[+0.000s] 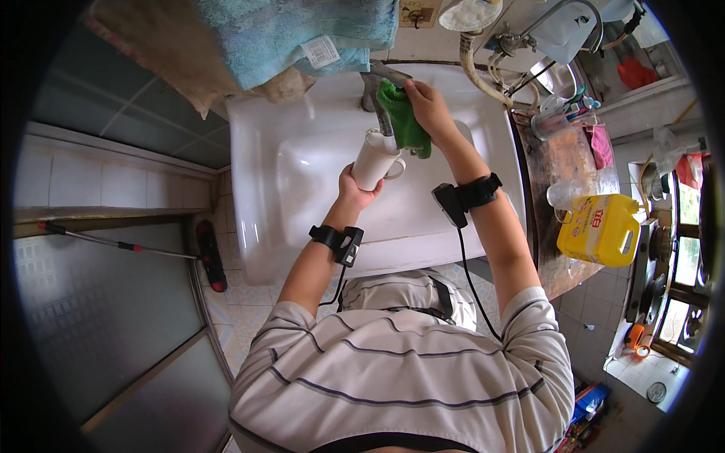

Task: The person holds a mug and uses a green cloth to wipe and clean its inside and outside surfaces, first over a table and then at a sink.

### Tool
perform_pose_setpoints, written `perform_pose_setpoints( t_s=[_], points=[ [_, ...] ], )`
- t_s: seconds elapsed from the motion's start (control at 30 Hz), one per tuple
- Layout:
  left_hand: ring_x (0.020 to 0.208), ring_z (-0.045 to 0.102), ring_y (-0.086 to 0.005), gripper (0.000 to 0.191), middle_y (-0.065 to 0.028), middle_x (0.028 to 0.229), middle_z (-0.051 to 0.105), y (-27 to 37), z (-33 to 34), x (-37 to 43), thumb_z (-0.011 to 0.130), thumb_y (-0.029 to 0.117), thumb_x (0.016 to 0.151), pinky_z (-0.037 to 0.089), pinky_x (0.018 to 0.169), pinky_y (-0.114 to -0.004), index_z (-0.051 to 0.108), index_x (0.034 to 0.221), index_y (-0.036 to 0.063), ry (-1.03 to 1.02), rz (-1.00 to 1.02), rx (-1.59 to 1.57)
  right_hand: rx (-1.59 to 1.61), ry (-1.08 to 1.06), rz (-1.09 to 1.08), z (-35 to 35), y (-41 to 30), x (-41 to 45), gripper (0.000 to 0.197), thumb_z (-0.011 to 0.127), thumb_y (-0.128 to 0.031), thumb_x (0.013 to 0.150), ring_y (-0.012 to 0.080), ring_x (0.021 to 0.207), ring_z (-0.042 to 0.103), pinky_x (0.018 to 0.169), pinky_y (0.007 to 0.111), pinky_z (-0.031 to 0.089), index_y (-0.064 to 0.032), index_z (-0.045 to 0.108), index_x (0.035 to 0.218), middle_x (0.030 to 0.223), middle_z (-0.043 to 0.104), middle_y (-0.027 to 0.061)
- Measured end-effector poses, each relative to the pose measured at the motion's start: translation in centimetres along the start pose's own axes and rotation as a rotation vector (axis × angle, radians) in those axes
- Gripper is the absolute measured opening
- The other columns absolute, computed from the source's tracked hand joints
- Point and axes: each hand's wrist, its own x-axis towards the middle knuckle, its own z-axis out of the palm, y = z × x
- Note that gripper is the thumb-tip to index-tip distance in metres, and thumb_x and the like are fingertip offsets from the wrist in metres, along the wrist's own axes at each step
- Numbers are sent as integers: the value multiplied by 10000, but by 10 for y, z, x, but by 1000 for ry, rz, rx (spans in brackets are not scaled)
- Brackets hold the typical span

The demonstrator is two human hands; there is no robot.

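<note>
My left hand [357,189] holds a white mug [374,161] by its body, tilted, with the mug's handle towards the right. The mug's mouth is at the tip of the metal faucet [372,90]; I cannot tell whether water runs. My right hand [430,110] grips a green cloth [410,127] that hangs beside the spout and partly hides it. Its fingertips are close to the faucet's lever [391,72]; whether they touch it is unclear. Both hands are over a white ceramic sink [317,209].
Light-blue towels [300,34] hang over the sink's back left. A wooden counter [535,226] on the right bears a yellow jug [597,229], a glass mug [563,195] and a clear pitcher [549,122]. At left, a broom [210,255] leans by a frosted door [113,306].
</note>
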Motion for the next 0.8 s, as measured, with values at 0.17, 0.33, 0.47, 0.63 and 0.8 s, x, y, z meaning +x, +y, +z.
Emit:
perform_pose_setpoints(
  t_s=[0.17,0.33,0.47,0.63,0.8],
  points=[
    [968,491,-235,293,-53,1060,517,-2,-5,4,312,303,866,447,768,-418,485,1040,143,-4,-21,6,98,-31,-53,-6,27,-18,323,457,-296,906,92,699,522,613,226,435,-2,568,977,806,570,38],
    [964,493,-236,303,-67,1078,501,5,-3,-18,306,301,866,454,766,-410,474,1056,135,64,46,31,655,81,288,-6,94,-36,266,440,-193,846,155,718,554,630,276,475,-28,557,1019,847,562,72],
    [915,522,-237,320,-76,1015,530,25,-14,-30,311,338,860,477,715,-404,487,1023,126,19,192,86,855,-87,475,12,103,-38,344,373,-118,837,200,792,563,716,326,486,-16,486,1144,914,557,104],
    [901,526,-245,323,-77,983,542,52,-21,-63,338,365,853,469,722,-418,503,982,120,59,352,28,1088,-226,472,44,120,-26,208,416,-118,892,223,845,567,797,349,466,6,467,1050,949,560,120],
    [856,527,-223,305,-49,955,552,62,-39,-96,357,350,836,468,672,-373,529,954,127,105,460,-53,847,-136,454,68,123,-13,249,497,-203,888,211,833,566,779,343,472,5,473,1022,902,567,109]
  ],
)
